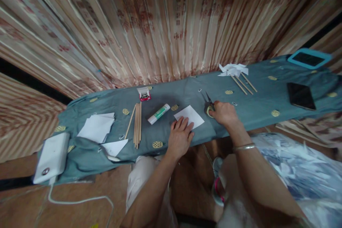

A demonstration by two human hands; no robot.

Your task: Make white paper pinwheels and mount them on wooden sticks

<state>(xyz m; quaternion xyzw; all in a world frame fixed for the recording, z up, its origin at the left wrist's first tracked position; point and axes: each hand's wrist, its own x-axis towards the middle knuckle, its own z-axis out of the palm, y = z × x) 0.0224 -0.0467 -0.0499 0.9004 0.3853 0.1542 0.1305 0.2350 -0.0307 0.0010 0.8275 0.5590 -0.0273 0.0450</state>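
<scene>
On my left, a loose stack of white paper sheets [96, 127] lies near pale, slender wooden sticks [137, 125], then a white-and-green cylindrical glue stick [159, 114]. My left hand [180, 137] rests on a white square paper sheet [197, 117], fingers extended, clasping nothing. Just beyond its right corner, my right hand [226, 113] grips dark-bladed scissors [210, 102], tips pointing away. I judge I'm steadying the sheet; cutting would call for turning the blades towards it. Farther right lie white paper pinwheels [233, 69].
</scene>
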